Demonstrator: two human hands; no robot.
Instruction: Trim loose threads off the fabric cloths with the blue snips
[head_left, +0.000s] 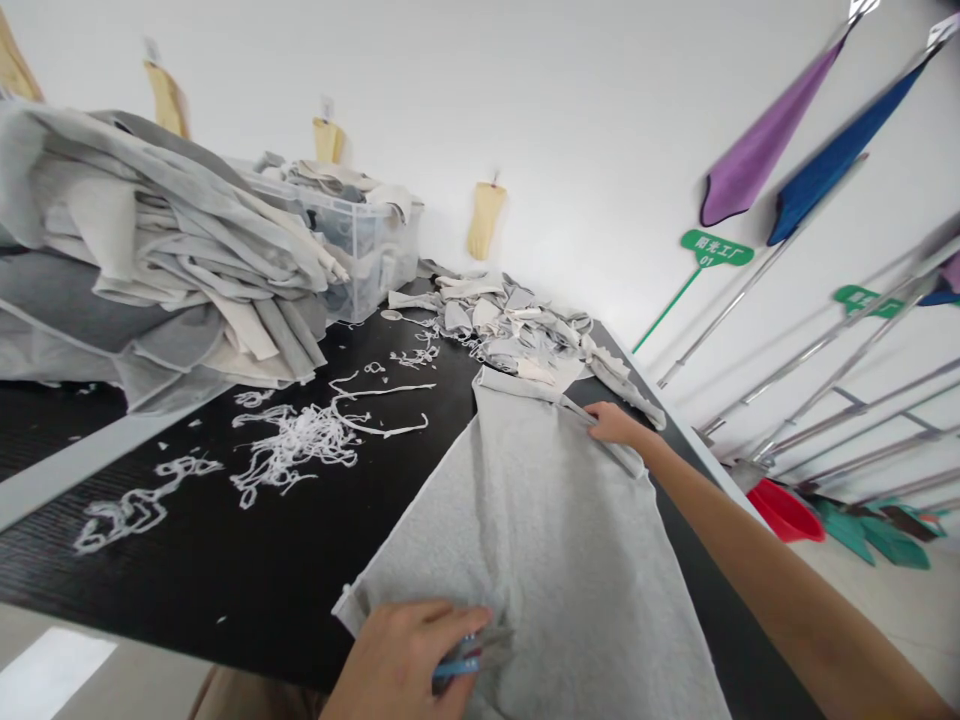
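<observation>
A light grey piece of knit fabric (pixel 570 540) lies spread over the near part of the black table. At the lower middle, my left hand (pixel 409 655) rests over the fabric's left edge, closed around blue-handled scissors (pixel 457 667) whose grey blades are blurred and point right. My right hand (pixel 615 424) reaches in from the right and pinches the fabric's folded far edge near its right corner; the fingertips are partly hidden by the cloth.
A heap of grey cloth (pixel 172 230) stands at the left, beside a clear plastic bin (pixel 375 245) filled with cloth. White thread scraps (pixel 307 445) litter the black table (pixel 300 570). Cut pieces (pixel 510 320) pile up at the back. Poles (pixel 765 270) lean on the right wall.
</observation>
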